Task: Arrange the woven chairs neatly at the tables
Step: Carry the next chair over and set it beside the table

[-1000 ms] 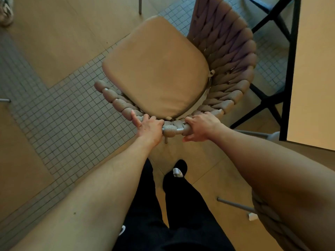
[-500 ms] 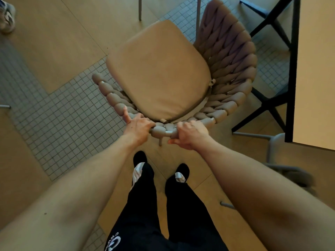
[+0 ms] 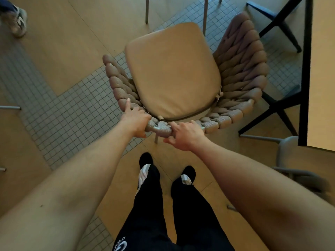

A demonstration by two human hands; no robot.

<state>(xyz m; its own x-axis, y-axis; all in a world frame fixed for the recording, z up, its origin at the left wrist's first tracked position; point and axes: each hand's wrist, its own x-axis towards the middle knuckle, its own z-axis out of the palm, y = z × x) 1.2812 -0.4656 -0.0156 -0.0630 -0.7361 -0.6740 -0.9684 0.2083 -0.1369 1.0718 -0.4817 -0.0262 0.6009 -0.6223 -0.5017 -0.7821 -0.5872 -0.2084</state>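
Rotated woven chair (image 3: 243, 73), backrest gripped by both hands

Only one view, worn on the head. Looked steeply down and a little forward from standing height, wide-angled, with edges bowed. Caught both forearms running in from the lower corners to the left hand (image 3: 135, 122) and right hand (image 3: 186, 135) near frame centre, at arm's length. Took in the woven chair (image 3: 172, 69) from almost straight above, the feet (image 3: 146, 166) below it, the table (image 3: 322, 69) edge along the right border, and tiled floor (image 3: 59, 113) at left. No second view to overlap with.
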